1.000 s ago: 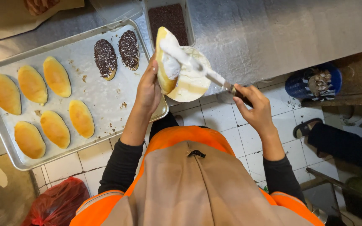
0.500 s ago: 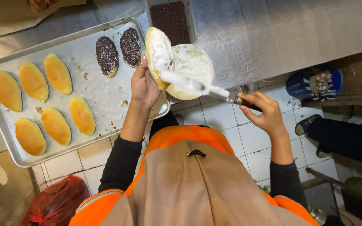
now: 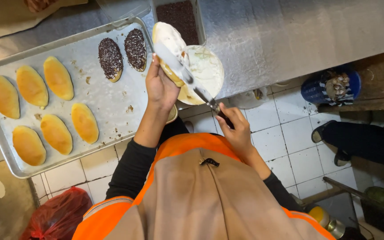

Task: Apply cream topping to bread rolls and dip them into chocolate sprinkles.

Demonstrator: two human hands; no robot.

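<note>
Clasped in the left hand (image 3: 160,86) was an oval bun (image 3: 169,51), its upper face coated white with cream, held up just beyond the right edge of the baking tray (image 3: 5,149); the fingers wrapped its underside and the thumb lay along its near rim. Closed around a dark handle, the right hand (image 3: 235,129) gripped a palette knife (image 3: 187,79), whose long flat blade ran up and left from the fist and lay across the creamed face of the bun; cream smeared the blade. Just right of the bun, touching it in this view, sat a round bowl of white cream (image 3: 205,71) at the near edge of the steel counter (image 3: 290,35); a rectangular tub of chocolate sprinkles (image 3: 179,15) stood farther back, behind the bun. On the tray lay seven plain golden buns (image 3: 58,78) toward the left, and two sprinkle-covered buns (image 3: 110,59) side by side at its far right; crumbs dotted the paper between them. Below the counter, a red plastic bag (image 3: 56,215) sat on the white tiled floor (image 3: 290,146) at near left; another person's sandalled foot (image 3: 327,131) rested on the tiles at right, well apart from the hands.
</note>
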